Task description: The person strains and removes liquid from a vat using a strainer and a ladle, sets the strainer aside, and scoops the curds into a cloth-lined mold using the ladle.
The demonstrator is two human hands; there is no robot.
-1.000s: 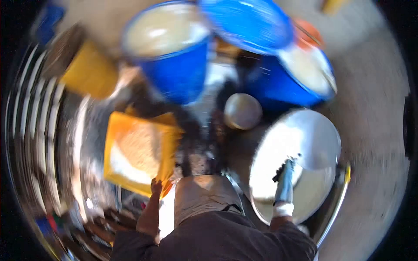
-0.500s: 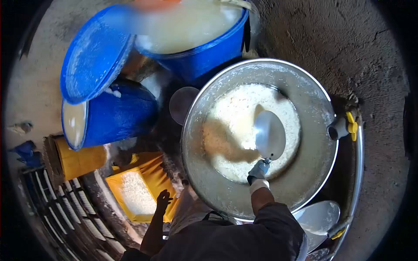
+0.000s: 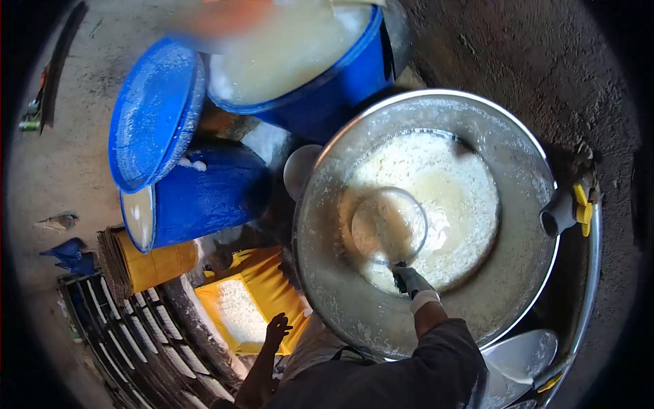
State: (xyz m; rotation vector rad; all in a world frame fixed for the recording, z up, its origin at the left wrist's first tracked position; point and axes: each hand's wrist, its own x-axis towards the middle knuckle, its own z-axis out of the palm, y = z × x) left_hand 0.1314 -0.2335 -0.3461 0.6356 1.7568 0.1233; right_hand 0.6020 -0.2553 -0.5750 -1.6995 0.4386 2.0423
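My right hand (image 3: 412,281), in a grey glove with a pale cuff, grips the near rim of a round metal bowl (image 3: 424,228). The bowl lies low in a big metal vat (image 3: 524,170), at the surface of a white, lumpy mass with cloudy liquid (image 3: 463,198). Whitish stuff shows inside the bowl's ring, partly in shadow. Bare and empty, my left hand (image 3: 277,329) hangs with its fingers apart beside a yellow container (image 3: 279,279) that holds white, grainy stuff (image 3: 240,312).
Left of the vat stand a blue barrel (image 3: 211,198), a tilted blue lid or tub (image 3: 153,112) and a larger blue barrel (image 3: 320,102) of cloudy liquid. A pipe with a yellow valve handle (image 3: 583,210) adjoins the vat's right side. Dark slatted racks (image 3: 129,341) lie lower left.
The bowl has gone from tilted, with its shiny metal face showing, to lying in the white mass further left. My right hand turned with it. The whole view has shifted slightly.
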